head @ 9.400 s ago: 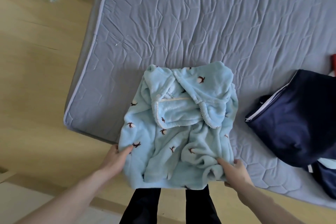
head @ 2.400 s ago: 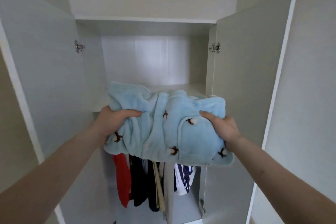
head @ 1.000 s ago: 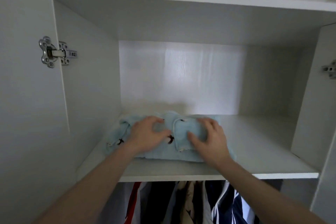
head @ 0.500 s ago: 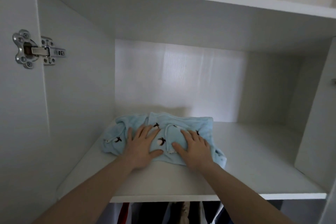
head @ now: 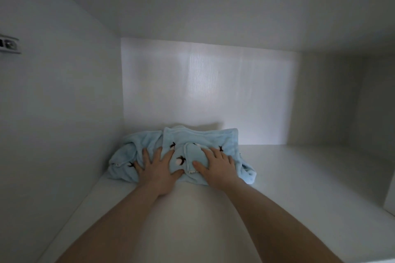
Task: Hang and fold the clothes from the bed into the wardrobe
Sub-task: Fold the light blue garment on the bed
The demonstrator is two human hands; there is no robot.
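Note:
A folded light-blue fleece garment with small dark bird prints lies on the white wardrobe shelf, pushed toward the back left corner. My left hand presses flat on its left half with fingers spread. My right hand lies flat on its right half, fingers straight. Both forearms reach in over the shelf from the front.
The wardrobe's left side wall, back panel and the shelf above enclose the compartment. A metal door hinge shows at the far left. Bare shelf surface stretches to the right of the garment.
I carried the garment from the bed to the wardrobe and set it on the shelf. In the last second both hands flattened and pushed it deeper toward the back.

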